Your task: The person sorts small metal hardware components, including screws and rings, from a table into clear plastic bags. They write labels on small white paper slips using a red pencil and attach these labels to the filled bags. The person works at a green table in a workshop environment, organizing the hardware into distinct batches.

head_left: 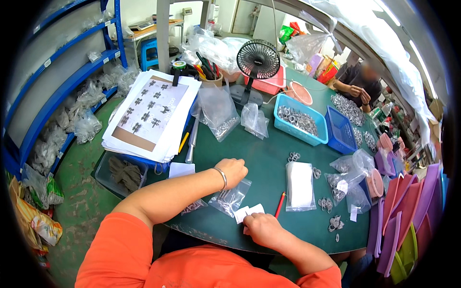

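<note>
My left hand (232, 173), a metal bangle on its wrist, is closed over the table just above a clear zip bag (231, 197) of small metal pieces. Its fingers curl under, so anything inside them is hidden. Closer to the table's front edge, my right hand (263, 229) has its fingers pressed together at a small white paper slip (250, 211). A red pencil (280, 205) lies just right of that slip. Further right is a clear bag with a white stack (300, 185) in it.
Small metal rings (326, 205) lie in little piles at the right. A light-blue basket (301, 122) of metal parts, a blue tray (342, 129) and a black fan (258, 60) stand behind. Papers (151, 115) are stacked at the left. Another person (357, 86) sits across the table.
</note>
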A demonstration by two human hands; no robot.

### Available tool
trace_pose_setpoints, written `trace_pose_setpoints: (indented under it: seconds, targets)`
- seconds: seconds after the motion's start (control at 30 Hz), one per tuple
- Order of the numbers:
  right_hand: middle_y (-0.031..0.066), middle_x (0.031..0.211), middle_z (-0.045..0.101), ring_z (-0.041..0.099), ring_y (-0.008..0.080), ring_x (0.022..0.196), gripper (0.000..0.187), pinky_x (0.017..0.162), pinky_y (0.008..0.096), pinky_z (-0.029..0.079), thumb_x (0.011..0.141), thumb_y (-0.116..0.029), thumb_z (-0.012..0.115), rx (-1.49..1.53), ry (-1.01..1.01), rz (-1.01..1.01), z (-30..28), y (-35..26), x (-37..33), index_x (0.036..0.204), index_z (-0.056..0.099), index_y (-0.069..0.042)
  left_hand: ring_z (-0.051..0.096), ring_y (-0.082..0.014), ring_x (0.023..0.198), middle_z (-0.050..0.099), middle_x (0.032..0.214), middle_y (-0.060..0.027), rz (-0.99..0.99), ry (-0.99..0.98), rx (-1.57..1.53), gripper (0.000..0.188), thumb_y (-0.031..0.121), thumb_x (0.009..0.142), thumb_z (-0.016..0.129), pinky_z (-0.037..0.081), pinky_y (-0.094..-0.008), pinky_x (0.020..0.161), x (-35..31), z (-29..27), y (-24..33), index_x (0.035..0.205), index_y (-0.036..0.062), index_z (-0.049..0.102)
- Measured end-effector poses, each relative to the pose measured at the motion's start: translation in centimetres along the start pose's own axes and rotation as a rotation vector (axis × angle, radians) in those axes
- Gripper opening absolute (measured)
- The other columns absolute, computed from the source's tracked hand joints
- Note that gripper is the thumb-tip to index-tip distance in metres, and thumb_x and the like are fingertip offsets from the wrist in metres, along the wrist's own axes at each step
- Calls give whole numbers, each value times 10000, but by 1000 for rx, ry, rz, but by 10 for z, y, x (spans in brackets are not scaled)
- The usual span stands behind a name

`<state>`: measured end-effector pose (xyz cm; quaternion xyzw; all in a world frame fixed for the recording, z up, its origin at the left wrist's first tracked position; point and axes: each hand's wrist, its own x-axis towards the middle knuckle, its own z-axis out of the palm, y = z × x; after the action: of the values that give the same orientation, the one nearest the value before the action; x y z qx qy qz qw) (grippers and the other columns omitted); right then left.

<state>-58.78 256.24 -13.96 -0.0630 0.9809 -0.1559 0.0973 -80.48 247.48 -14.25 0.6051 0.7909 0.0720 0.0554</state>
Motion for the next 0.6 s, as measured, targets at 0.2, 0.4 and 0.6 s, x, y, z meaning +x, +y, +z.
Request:
trace_pose_setpoints:
  seconds: [0.2,0.4,0.6]
  targets:
    - [151,873,654,647,351,859,175,734,466,525,819,-172,680,-35,41,-82,-4,0,-7,896,624,-25,643,-336,920,620,967,-142,36,76,-97,81,18,783,621,524,-426,799,-10,2,-6,849,65,627]
    - [175,778,671,667,385,761,304,659,454,526,795,-215,771,282,177,165,-37,0,3,942,569,-41,631,-340,947,610,973,-128,80,179,-177,175,47,763,686,517,-429,835,-17,10,-15,931,76,650]
    - [109,722,660,626,186,640,353,597,321,500,735,-204,866,537,226,394,-45,29,17,885,621,2,619,-339,988,584,1060,-121,93,140,-184,339,49,737,739,513,-421,868,-17,15,-19,1058,69,633]
